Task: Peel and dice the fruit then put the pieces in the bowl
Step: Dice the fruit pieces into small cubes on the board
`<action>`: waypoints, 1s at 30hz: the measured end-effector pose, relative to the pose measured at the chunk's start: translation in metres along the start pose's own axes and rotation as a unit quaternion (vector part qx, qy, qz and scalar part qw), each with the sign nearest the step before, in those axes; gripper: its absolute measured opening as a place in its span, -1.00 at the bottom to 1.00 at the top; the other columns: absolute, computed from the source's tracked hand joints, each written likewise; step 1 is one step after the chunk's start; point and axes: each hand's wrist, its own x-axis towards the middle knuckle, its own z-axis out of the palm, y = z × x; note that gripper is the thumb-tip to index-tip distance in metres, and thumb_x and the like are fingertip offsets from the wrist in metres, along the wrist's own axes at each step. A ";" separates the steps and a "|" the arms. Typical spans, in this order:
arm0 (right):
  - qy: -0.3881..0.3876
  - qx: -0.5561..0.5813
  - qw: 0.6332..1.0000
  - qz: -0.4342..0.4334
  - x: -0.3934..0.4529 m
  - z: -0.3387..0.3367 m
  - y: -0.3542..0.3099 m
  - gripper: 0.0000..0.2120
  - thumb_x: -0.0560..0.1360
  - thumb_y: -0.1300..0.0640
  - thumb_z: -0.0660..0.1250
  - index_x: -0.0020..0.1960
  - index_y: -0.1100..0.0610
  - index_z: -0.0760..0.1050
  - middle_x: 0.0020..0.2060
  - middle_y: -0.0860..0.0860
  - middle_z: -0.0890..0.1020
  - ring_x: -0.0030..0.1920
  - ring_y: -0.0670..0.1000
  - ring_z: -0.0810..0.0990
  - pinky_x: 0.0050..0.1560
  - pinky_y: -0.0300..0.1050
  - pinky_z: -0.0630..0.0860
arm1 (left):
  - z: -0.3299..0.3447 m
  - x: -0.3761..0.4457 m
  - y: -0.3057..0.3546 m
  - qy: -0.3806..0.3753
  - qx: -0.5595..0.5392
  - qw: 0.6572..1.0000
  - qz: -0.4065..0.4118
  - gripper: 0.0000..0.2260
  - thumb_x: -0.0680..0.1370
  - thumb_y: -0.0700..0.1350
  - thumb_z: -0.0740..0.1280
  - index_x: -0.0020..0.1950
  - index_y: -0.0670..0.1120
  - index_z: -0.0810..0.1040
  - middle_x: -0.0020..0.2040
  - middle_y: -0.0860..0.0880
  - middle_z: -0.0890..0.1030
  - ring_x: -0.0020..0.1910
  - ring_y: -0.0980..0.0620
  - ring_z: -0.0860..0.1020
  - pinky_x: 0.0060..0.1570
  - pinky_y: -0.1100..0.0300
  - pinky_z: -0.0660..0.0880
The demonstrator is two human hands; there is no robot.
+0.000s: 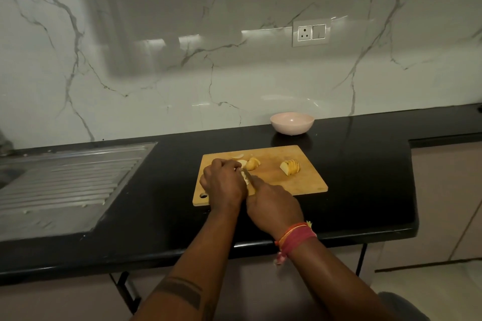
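Note:
A wooden cutting board (307,182) lies on the black counter. My left hand (223,182) curls over a pale fruit piece at the board's left side, mostly hiding it. My right hand (273,206) grips a knife (246,177) whose blade rests against that piece beside my left fingers. A cut yellow fruit piece (252,163) lies just beyond the blade. A sliced fruit chunk (290,167) sits further right on the board. A thin pale sliver (238,156) lies near the board's far edge. An empty pink bowl (292,123) stands behind the board by the wall.
A steel sink drainboard (67,182) is set into the counter (365,164) on the left. The marble backsplash carries a wall socket (311,32). The counter's front edge runs just under my forearms, and its right end stops near a cabinet.

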 end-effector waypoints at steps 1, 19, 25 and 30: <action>0.005 0.003 1.000 0.004 0.002 -0.004 0.005 -0.43 0.58 0.00 0.15 0.57 -0.23 0.17 -0.24 -0.04 0.54 -0.28 -0.03 0.52 -0.34 -0.12 0.41 | 0.001 0.001 0.002 0.002 0.009 1.000 0.014 -0.77 0.66 0.03 0.29 0.29 0.11 0.61 0.32 0.02 0.51 0.34 -0.04 0.38 0.36 -0.02 0.24; 0.056 0.098 0.991 0.067 0.020 -0.021 0.038 -0.50 0.63 0.01 0.14 0.55 -0.17 0.24 -0.24 -0.07 0.55 -0.24 -0.09 0.54 -0.31 -0.15 0.50 | 0.014 0.055 0.054 -0.196 0.201 0.952 0.126 -0.61 0.53 -0.08 0.44 0.36 0.03 0.54 0.29 -0.04 0.58 0.36 -0.12 0.42 0.38 -0.08 0.27; 0.061 0.117 0.989 0.072 0.018 -0.021 0.039 -0.51 0.62 0.03 0.14 0.54 -0.15 0.28 -0.23 -0.06 0.56 -0.24 -0.07 0.55 -0.26 -0.10 0.56 | 0.015 0.055 0.047 -0.096 0.087 0.976 0.173 -0.74 0.58 -0.14 0.39 0.24 0.06 0.61 0.22 0.02 0.60 0.25 -0.09 0.47 0.26 -0.02 0.37; 0.089 0.167 0.978 0.092 0.017 -0.023 0.043 -0.52 0.63 0.03 0.18 0.54 -0.13 0.31 -0.23 -0.10 0.52 -0.27 -0.14 0.51 -0.34 -0.19 0.46 | 0.015 0.034 0.037 -0.074 -0.101 0.973 0.191 -0.84 0.58 -0.20 0.40 0.11 -0.01 0.65 0.08 0.06 0.59 0.01 0.09 0.55 0.04 0.19 0.53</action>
